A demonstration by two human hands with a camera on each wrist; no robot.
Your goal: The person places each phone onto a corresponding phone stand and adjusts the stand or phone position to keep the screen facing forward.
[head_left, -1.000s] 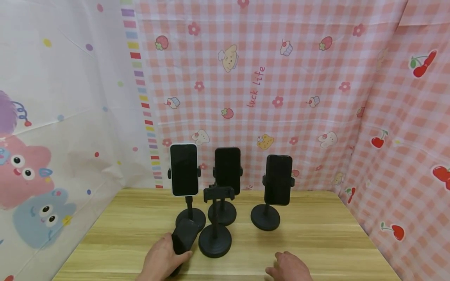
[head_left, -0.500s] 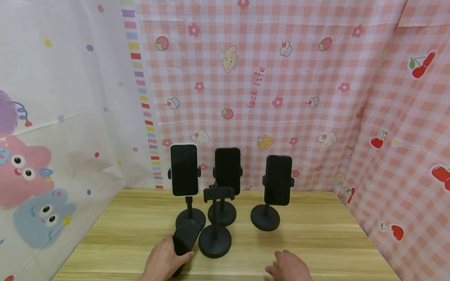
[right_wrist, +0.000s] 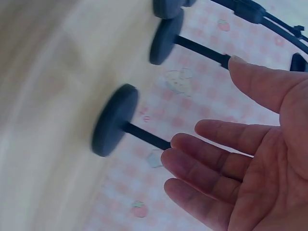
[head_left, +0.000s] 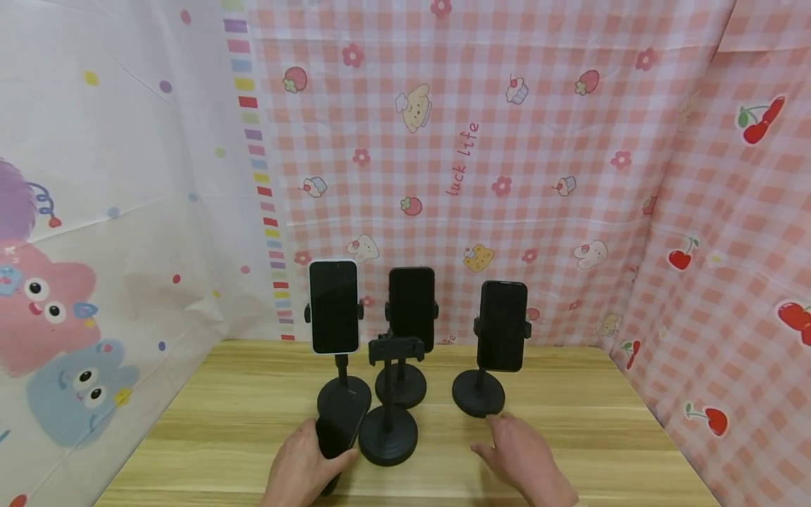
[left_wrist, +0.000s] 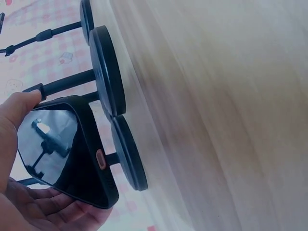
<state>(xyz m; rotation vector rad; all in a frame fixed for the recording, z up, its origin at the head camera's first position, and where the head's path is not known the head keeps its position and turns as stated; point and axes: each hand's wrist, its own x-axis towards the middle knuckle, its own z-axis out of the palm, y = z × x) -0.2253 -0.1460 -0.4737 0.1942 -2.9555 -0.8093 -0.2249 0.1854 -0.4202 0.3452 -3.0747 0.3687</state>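
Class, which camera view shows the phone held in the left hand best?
The left wrist view: the phone fills it, screen and side button clear in the left hand. The head view shows it small and half covered; the right wrist view misses it.

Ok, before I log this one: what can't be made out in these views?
- Head view: the lower end of the phone that the left hand grips is hidden by that hand.
- Head view: the wrist of the right hand is cut off by the bottom edge.
- Head view: the stem of the middle rear stand is partly hidden behind the empty stand.
- Right wrist view: the table is blurred, and the stands' clamps are cut off by the edge.
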